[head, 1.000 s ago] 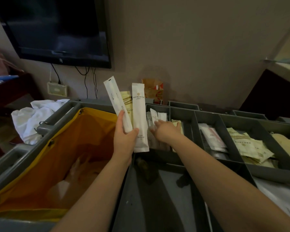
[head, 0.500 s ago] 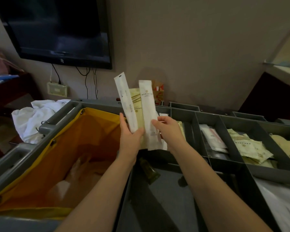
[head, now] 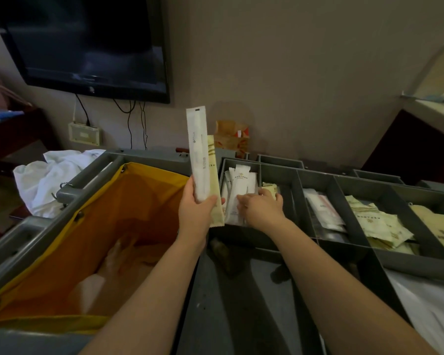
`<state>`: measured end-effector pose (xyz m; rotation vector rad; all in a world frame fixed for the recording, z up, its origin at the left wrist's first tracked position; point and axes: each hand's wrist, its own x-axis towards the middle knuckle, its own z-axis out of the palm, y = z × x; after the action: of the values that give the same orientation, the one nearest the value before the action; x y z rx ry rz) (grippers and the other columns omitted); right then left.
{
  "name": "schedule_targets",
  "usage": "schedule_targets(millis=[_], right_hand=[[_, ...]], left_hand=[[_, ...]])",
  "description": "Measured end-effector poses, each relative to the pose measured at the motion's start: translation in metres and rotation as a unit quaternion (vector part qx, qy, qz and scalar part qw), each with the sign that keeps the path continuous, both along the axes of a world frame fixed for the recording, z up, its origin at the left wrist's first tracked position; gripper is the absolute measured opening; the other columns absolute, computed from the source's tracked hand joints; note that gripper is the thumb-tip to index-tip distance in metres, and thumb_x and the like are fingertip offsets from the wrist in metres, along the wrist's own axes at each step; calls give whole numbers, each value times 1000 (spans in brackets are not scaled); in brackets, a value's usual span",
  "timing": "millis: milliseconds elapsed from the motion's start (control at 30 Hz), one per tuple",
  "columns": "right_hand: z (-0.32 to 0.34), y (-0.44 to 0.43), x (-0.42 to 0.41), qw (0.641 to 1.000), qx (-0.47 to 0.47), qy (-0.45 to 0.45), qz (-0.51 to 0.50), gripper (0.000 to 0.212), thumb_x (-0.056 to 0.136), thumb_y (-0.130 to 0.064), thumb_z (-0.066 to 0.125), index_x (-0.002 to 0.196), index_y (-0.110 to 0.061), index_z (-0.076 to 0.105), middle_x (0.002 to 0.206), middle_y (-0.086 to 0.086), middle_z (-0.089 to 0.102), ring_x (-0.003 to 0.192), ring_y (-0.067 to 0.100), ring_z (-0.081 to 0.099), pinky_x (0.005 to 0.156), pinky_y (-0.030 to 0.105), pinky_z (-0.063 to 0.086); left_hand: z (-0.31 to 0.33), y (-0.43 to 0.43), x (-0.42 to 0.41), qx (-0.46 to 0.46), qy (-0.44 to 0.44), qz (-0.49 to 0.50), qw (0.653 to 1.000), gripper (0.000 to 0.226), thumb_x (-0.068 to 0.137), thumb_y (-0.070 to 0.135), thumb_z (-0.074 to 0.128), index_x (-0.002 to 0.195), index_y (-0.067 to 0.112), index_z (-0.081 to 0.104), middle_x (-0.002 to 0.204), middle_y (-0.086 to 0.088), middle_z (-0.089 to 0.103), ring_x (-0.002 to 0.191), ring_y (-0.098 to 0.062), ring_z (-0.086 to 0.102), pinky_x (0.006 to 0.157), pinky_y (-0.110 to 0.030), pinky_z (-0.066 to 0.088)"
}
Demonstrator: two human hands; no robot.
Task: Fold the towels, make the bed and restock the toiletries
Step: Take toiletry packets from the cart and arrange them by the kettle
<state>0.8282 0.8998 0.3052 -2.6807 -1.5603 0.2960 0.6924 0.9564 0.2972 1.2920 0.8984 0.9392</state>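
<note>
A: Left hand [head: 196, 213]?

B: Fingers and thumb wrapped round the bottom ends of two packs held upright over the cart [head: 241, 303], at its middle: a long white sachet [head: 197, 155] with a cream sachet [head: 214, 175] behind it.

A: Handling?

B: Probably light. Thin, slick film, and the long one looks stiffened by something inside. Best pinched low on the flat faces; squeezed loosely, they would likely slide apart.

A: Right hand [head: 263, 208]?

B: Down in the left-end compartment of the divided tray [head: 408, 262], fingers curled over the white sachets [head: 240, 180] standing there. Cannot tell if it pinches one.

A: Other compartments?

B: Second holds a cream packet [head: 268, 185] at its far edge. Third, clear and pinkish packs [head: 323, 211]. Fourth, a heap of cream sachets [head: 377, 224]. The right end holds tan items [head: 441, 226], cut off by the frame.

A: Yellow bag [head: 113, 226]?

B: Open at the cart's left side, with something pale at the bottom, too dim to name.
</note>
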Motion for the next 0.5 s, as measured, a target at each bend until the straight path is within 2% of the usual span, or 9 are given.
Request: schedule_targets(millis=[100, 167, 200, 267, 300, 333, 400, 433, 500], right_hand=[[-5, 2, -3, 999, -12, -7, 31, 41, 98, -23, 44, 138, -33, 42, 149, 2, 38, 145, 24, 13, 113, 59, 0], [-7, 3, -1, 999, -20, 11, 40, 44, 98, -24, 43, 141, -34, 38, 151, 0, 36, 145, 24, 13, 113, 59, 0], [-8, 2, 2, 999, -2, 18, 32, 44, 99, -25, 42, 142, -33, 37, 151, -2, 36, 145, 23, 15, 113, 59, 1], [-6, -1, 2, 991, 125, 49, -27, 38, 100, -31, 40, 138, -31, 44, 144, -4, 44, 139, 20, 30, 116, 54, 14], [-2, -3, -2, 969, 215, 103, -71, 34, 100, -34, 39, 132, -28, 51, 136, -3, 52, 130, 19, 42, 112, 49, 27], [3, -4, -6, 932, 294, 184, -106, 31, 100, -36, 40, 124, -26, 56, 124, -4, 59, 118, 17, 52, 102, 41, 39], [15, -4, -19, 854, 370, 343, -130, 23, 98, -38, 45, 111, -25, 59, 105, -8, 62, 101, 12, 58, 80, 24, 46], [20, -3, -24, 839, 373, 377, -124, 19, 96, -40, 48, 107, -27, 57, 102, -9, 62, 98, 10, 58, 74, 20, 46], [26, -2, -34, 834, 363, 400, -109, 24, 91, -43, 57, 108, -27, 54, 102, -10, 61, 90, 6, 60, 63, 16, 49]], left_hand=[[-1, 3, 0, -15, 4, 9, 1000, 65, 87, 6, 62, 142, 28, 35, 135, -1, 48, 116, -29, 55, 86, -48, 55], [0, 3, 1, -12, 8, 7, 1000, 64, 87, 7, 63, 142, 28, 36, 135, 0, 47, 119, -29, 54, 88, -49, 54], [1, 1, 1, -8, 10, 5, 1000, 64, 87, 7, 62, 142, 27, 35, 135, 0, 47, 119, -26, 53, 88, -45, 54], [2, -1, 1, 0, 14, -2, 1000, 64, 88, 6, 62, 142, 25, 35, 135, 1, 47, 119, -23, 52, 88, -43, 54], [2, -1, 2, 4, 14, -9, 1000, 63, 88, 7, 62, 142, 26, 36, 136, 0, 47, 118, -23, 53, 89, -45, 53], [2, -2, 3, 7, 14, -18, 1000, 63, 88, 8, 63, 141, 27, 36, 136, 0, 47, 117, -23, 54, 89, -45, 54], [2, -6, 5, 26, 24, -33, 999, 62, 88, 9, 63, 141, 28, 36, 135, 2, 48, 116, -18, 53, 88, -39, 55], [3, -8, 6, 37, 26, -39, 998, 61, 88, 8, 62, 141, 28, 37, 134, 3, 49, 115, -17, 53, 86, -36, 54], [4, -12, 7, 43, 25, -47, 998, 62, 89, 5, 60, 142, 29, 37, 135, 3, 49, 115, -17, 53, 83, -33, 54]])
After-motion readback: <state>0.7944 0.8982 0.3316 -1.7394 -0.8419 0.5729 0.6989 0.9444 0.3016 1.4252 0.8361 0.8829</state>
